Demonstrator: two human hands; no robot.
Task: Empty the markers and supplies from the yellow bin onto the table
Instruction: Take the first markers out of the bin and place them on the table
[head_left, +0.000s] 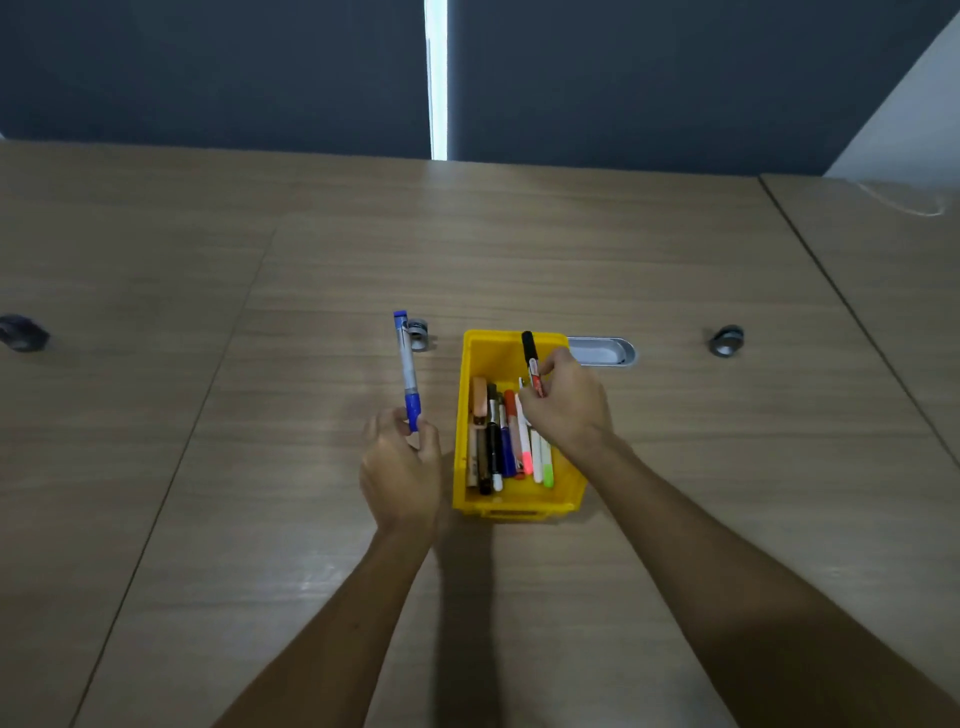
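A yellow bin (511, 503) stands at the middle of the wooden table (519, 249). Several markers and highlighters (506, 441) lie lengthwise inside it. My left hand (401, 467), just left of the bin, grips the lower end of a blue marker (407, 364) that points away from me. Over the bin's right side, my right hand (566, 402) pinches a marker with a black cap and a red label (532, 361), its cap end raised toward the bin's far wall.
A silver oval cable tray (602, 352) is set into the table behind the bin. Round grey grommets sit at the left (418, 332) and the right (726, 340). A dark object (22, 332) lies at the far left edge.
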